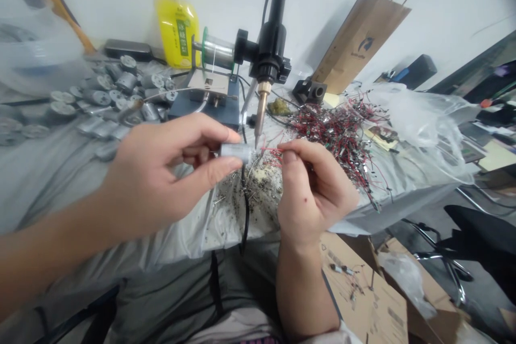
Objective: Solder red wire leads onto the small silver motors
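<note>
Between the thumb and fingers of my left hand (pixel 173 166) lies a small silver motor (pixel 236 151), held sideways with its end facing right. My right hand (pixel 310 188) pinches a thin red wire (pixel 271 149) that reaches left toward that end. Just above the motor's end is the tip of a soldering iron (pixel 261 110), mounted pointing down in a black holder; whether it touches the wire or the motor I cannot tell. A solder spool (pixel 217 48) with a green rim sits on the stand behind.
Many silver motors (pixel 124 83) are heaped at the left. A tangle of red and black wires (pixel 334 129) lies right of the iron. Solder debris (pixel 262 188) and a black cable (pixel 245 209) lie below. A yellow bottle (pixel 177 27) and paper bag (pixel 358 37) stand behind.
</note>
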